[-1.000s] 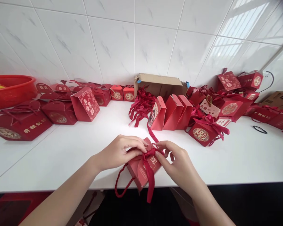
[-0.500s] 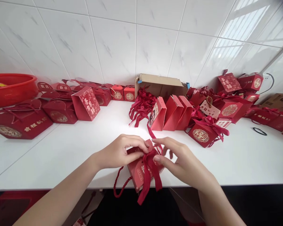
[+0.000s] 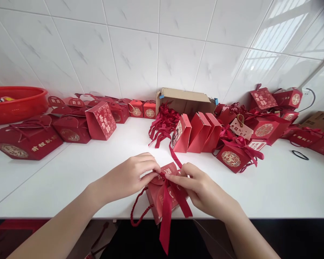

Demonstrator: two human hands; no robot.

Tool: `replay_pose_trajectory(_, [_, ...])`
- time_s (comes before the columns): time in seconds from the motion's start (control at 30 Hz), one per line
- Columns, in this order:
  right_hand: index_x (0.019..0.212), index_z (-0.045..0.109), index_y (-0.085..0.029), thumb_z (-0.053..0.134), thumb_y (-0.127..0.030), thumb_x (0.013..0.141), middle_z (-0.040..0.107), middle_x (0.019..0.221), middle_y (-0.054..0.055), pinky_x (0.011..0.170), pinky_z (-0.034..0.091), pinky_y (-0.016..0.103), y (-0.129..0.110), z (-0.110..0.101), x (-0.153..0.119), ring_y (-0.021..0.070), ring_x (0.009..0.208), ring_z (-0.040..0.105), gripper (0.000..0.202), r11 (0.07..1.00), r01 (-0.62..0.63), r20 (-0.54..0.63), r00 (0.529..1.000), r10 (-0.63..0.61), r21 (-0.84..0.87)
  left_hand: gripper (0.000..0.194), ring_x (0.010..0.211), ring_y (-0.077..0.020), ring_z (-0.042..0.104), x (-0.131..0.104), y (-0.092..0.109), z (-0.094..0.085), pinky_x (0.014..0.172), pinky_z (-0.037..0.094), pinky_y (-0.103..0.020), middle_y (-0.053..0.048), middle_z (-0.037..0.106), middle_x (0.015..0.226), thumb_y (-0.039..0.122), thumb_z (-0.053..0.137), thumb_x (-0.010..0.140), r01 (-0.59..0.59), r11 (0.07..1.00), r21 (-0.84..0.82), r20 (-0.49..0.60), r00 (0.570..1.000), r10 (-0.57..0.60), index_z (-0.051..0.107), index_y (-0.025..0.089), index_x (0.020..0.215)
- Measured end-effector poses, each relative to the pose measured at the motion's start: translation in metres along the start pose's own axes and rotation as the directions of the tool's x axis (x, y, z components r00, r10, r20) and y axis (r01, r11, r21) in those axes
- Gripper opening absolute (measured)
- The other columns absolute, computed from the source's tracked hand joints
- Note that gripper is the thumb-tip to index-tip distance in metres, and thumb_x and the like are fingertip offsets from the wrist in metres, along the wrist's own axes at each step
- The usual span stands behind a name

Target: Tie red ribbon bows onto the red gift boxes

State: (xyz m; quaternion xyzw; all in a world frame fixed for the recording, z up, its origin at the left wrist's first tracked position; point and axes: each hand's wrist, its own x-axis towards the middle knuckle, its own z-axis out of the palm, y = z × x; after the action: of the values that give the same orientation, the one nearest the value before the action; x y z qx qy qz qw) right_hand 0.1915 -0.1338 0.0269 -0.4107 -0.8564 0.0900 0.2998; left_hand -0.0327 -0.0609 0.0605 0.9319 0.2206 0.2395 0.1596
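A red gift box (image 3: 157, 201) with printed flaps lies at the table's front edge, its twisted cord handle (image 3: 140, 212) looping out to the left. Dark red ribbon (image 3: 165, 219) crosses the top of the box, and its two ends hang down the front. My left hand (image 3: 132, 174) pinches the ribbon between thumb and fingers at the crossing, from the left. From the right, my right hand (image 3: 202, 187) presses its fingers onto the ribbon at the same spot. The fingers hide part of the crossing.
A heap of loose ribbon (image 3: 166, 120) lies before a cardboard box (image 3: 187, 95) at the wall. Several open red boxes (image 3: 197, 133) stand nearby. Finished red boxes (image 3: 230, 156) crowd the right, more boxes (image 3: 71, 129) the left. A red basin (image 3: 18, 108) sits far left.
My right hand has moved left and down, its fingers closing on the ribbon at the crossing. The ribbon looks pulled tighter and narrower there, with one hanging end reaching lower.
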Motion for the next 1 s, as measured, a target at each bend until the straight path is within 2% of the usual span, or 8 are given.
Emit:
replay_pose_trajectory(0.1, [0.127,0.058,-0.031,0.038,-0.005,0.089,0.057,0.091,0.006,0.072,0.052,0.029,-0.0009,-0.0013,0.0002,0.0162,0.081,0.054,0.049,0.999,0.034,-0.019,0.999,-0.034,-0.001,0.019,0.079,-0.0158,0.061,-0.0026,-0.0014,-0.0018,0.07,0.049,-0.025,-0.001,0.066,0.082,0.012,0.05,0.085,0.045,0.998,-0.037,0.015,0.999,-0.045,0.066,0.022,0.087])
replay_pose_trajectory(0.27, [0.12,0.063,-0.028,0.044,-0.01,0.09,0.056,0.084,0.006,0.068,0.051,0.032,0.0011,0.0004,0.004,0.0177,0.078,0.052,0.04,0.997,0.069,-0.096,0.993,-0.073,-0.042,0.016,0.075,-0.0143,0.06,-0.0017,-0.0009,-0.0008,0.072,0.048,-0.024,-0.001,0.065,0.081,0.014,0.05,0.086,0.099,0.979,-0.178,0.081,0.993,-0.086,0.064,0.022,0.086])
replay_pose_trajectory(0.47, [0.112,0.068,-0.03,0.047,-0.01,0.09,0.059,0.093,0.007,0.072,0.052,0.033,0.0034,0.0015,0.0063,0.0182,0.088,0.054,0.036,0.993,0.116,-0.108,0.987,-0.116,-0.005,0.012,0.085,-0.0161,0.057,0.0,-0.0051,0.0,0.074,0.047,-0.022,-0.002,0.06,0.087,0.019,0.05,0.087,0.124,0.986,-0.111,0.155,0.982,-0.106,0.061,0.023,0.085])
replay_pose_trajectory(0.57, [0.11,0.07,-0.028,0.05,-0.01,0.09,0.059,0.092,0.009,0.072,0.054,0.033,0.0045,0.0011,0.0057,0.0185,0.088,0.055,0.034,0.992,0.122,-0.096,0.988,-0.119,0.028,0.006,0.091,-0.0161,0.056,-0.0012,-0.0079,-0.0005,0.08,0.047,-0.023,-0.003,0.057,0.094,0.024,0.053,0.087,0.161,0.977,-0.143,0.17,0.976,-0.136,0.058,0.022,0.085])
replay_pose_trajectory(0.73, [0.107,0.071,-0.028,0.051,-0.012,0.09,0.058,0.097,0.009,0.079,0.057,0.035,0.0037,0.0003,0.0065,0.0191,0.095,0.058,0.031,0.989,0.107,-0.076,0.992,-0.099,0.102,0.011,0.103,-0.0159,0.054,-0.0005,-0.0097,0.0021,0.09,0.046,-0.025,-0.005,0.056,0.105,0.023,0.051,0.09,0.131,0.945,-0.3,0.214,0.975,-0.067,0.06,0.022,0.085])
replay_pose_trajectory(0.87, [0.108,0.071,-0.027,0.051,-0.012,0.09,0.055,0.101,0.009,0.086,0.057,0.032,0.004,0.0006,0.0061,0.019,0.103,0.056,0.031,0.982,0.09,-0.046,0.995,-0.083,0.165,0.012,0.113,-0.0189,0.048,0.0008,-0.0101,0.0045,0.095,0.044,-0.03,-0.006,0.056,0.108,0.024,0.049,0.091,0.136,0.959,-0.248,0.207,0.975,-0.085,0.059,0.022,0.083])
replay_pose_trajectory(1.0, [0.11,0.069,-0.032,0.053,-0.011,0.089,0.052,0.1,0.007,0.087,0.057,0.034,0.0076,0.0036,0.0041,0.019,0.107,0.054,0.034,0.975,0.106,-0.065,0.993,-0.095,0.197,0.008,0.119,-0.0199,0.045,-0.0002,-0.0096,0.0028,0.095,0.045,-0.029,-0.005,0.053,0.122,0.025,0.058,0.086,0.179,0.928,-0.325,0.329,0.942,-0.067,0.056,0.021,0.079])
